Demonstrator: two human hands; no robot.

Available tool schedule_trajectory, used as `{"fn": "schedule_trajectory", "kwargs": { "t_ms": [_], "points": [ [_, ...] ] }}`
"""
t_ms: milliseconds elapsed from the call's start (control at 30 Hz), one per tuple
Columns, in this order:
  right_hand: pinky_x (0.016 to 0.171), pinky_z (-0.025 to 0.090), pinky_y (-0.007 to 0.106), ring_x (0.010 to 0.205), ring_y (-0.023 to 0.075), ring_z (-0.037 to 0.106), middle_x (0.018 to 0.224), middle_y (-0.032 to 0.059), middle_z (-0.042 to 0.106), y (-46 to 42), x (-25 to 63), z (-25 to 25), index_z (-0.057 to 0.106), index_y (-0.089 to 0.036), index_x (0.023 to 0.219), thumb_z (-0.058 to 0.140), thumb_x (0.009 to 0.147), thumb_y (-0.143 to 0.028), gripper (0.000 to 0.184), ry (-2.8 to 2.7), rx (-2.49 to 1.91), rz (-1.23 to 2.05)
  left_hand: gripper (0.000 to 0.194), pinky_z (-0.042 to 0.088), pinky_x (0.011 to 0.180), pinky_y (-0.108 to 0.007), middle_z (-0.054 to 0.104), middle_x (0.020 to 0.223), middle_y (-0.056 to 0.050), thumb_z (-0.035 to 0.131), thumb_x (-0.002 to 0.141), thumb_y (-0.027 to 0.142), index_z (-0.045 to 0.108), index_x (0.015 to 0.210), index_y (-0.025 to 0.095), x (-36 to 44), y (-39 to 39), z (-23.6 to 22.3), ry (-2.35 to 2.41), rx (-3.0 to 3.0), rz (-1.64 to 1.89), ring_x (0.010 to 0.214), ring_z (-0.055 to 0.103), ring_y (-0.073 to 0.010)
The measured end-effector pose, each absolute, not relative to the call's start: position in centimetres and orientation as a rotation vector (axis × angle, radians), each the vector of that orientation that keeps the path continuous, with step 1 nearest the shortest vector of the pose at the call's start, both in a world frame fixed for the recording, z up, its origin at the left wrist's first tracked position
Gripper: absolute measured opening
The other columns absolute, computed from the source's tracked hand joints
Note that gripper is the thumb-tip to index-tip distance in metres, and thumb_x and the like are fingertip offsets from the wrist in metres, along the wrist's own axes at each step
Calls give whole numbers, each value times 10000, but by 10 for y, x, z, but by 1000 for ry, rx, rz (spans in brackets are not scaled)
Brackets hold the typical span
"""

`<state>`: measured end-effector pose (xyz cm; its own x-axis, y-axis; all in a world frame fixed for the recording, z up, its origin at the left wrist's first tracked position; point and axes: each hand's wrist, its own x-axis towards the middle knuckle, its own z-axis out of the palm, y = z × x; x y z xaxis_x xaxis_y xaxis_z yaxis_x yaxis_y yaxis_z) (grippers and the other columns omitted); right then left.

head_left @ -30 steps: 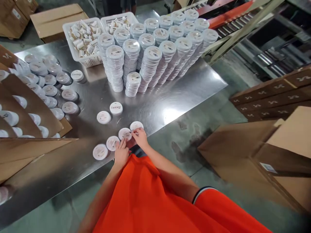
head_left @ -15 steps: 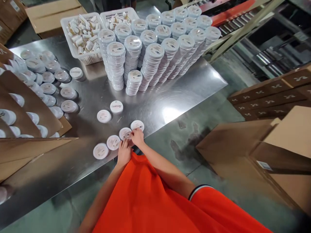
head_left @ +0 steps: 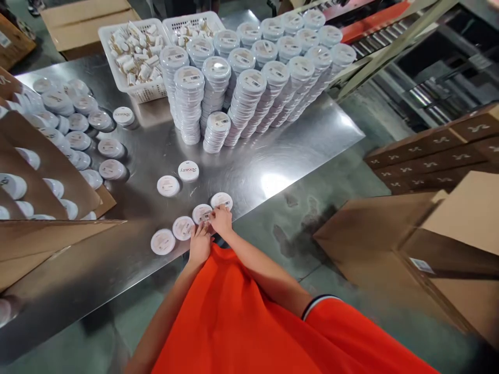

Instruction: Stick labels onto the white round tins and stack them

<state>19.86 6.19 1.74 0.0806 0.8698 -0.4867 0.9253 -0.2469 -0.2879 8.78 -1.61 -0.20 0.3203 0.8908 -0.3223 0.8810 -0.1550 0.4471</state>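
Observation:
Four flat round white containers lie in a slanting row by the table's near edge. Both my hands are at the third round white container (head_left: pixel 201 213), which has a small printed label on top. My left hand (head_left: pixel 200 244) holds its near side with bent fingers. My right hand (head_left: pixel 222 221) pinches with its fingertips over the label; anything between them is too small to make out. Just beyond that hand lies the last container (head_left: pixel 221 201) of the row. To the left are two more, a container (head_left: pixel 183 228) and the end container (head_left: pixel 162 241).
Tall stacks of the same containers (head_left: pixel 249 98) stand at the back of the metal table (head_left: pixel 292 161). White baskets (head_left: pixel 146 95) hold small white-and-gold pieces. At left, a carton with cardboard dividers (head_left: pixel 58 236) holds containers. Open cardboard boxes (head_left: pixel 374 239) stand on the floor at right.
The view has shifted very slightly. My hands stay at the same container, with the left fingers a little more spread; nothing else has visibly moved.

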Motion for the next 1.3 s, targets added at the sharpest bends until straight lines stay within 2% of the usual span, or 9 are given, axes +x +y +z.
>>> {"fn": "schedule_trajectory", "kwargs": {
  "t_ms": [200, 400, 800, 933, 1033, 1133, 1300],
  "points": [
    [912, 450, 343, 1119, 260, 556, 1233, 124, 648, 61, 200, 10, 740, -156, 994, 504, 946, -220, 250, 1895, 2273, -920, 347, 295, 1231, -580, 559, 1507, -137, 480, 939, 136, 693, 1212, 151, 89, -12, 7, 1543, 1988, -48, 1458, 442, -306],
    [950, 433, 360, 1058, 261, 562, 1183, 145, 655, 60, 202, -1, 738, -141, 932, 524, 921, -193, 221, 1955, 2315, -936, 361, 291, 1226, -560, 545, 1517, -141, 473, 942, 139, 696, 1226, 149, 90, -9, 10, 1535, 1993, -100, 1471, 421, -305],
    [969, 406, 372, 980, 231, 564, 1078, 114, 661, 53, 205, -20, 712, -162, 828, 541, 875, -159, 177, 2091, 2381, -987, 390, 275, 1225, -549, 541, 1519, -138, 465, 953, 125, 666, 1286, 145, 92, -7, 12, 1549, 1964, -120, 1481, 403, -292],
    [940, 438, 363, 933, 217, 573, 1023, 98, 660, 56, 212, -27, 697, -169, 813, 538, 864, -156, 168, 2117, 2421, -1037, 371, 297, 1215, -559, 557, 1501, -146, 494, 945, 120, 680, 1264, 153, 92, -7, 13, 1567, 1952, -107, 1468, 427, -294],
    [883, 473, 334, 900, 201, 584, 987, 84, 649, 61, 218, -29, 688, -175, 808, 528, 866, -161, 171, 2115, 2466, -1122, 313, 320, 1200, -576, 556, 1503, -146, 523, 938, 133, 723, 1177, 162, 92, -6, 16, 1569, 1957, -100, 1461, 439, -303],
    [885, 476, 329, 941, 204, 584, 1022, 83, 654, 63, 219, -25, 694, -179, 791, 555, 859, -169, 155, 2100, 2414, -1109, 287, 310, 1209, -571, 557, 1502, -147, 514, 944, 133, 743, 1116, 155, 92, -5, 19, 1565, 1942, -105, 1465, 434, -296],
    [909, 452, 343, 1067, 243, 556, 1190, 100, 650, 60, 209, -6, 727, -176, 878, 549, 912, -228, 188, 2002, 2314, -990, 326, 292, 1220, -565, 572, 1490, -137, 495, 947, 113, 716, 1181, 168, 92, -6, 21, 1580, 1936, -88, 1460, 440, -287]
  ]
}}
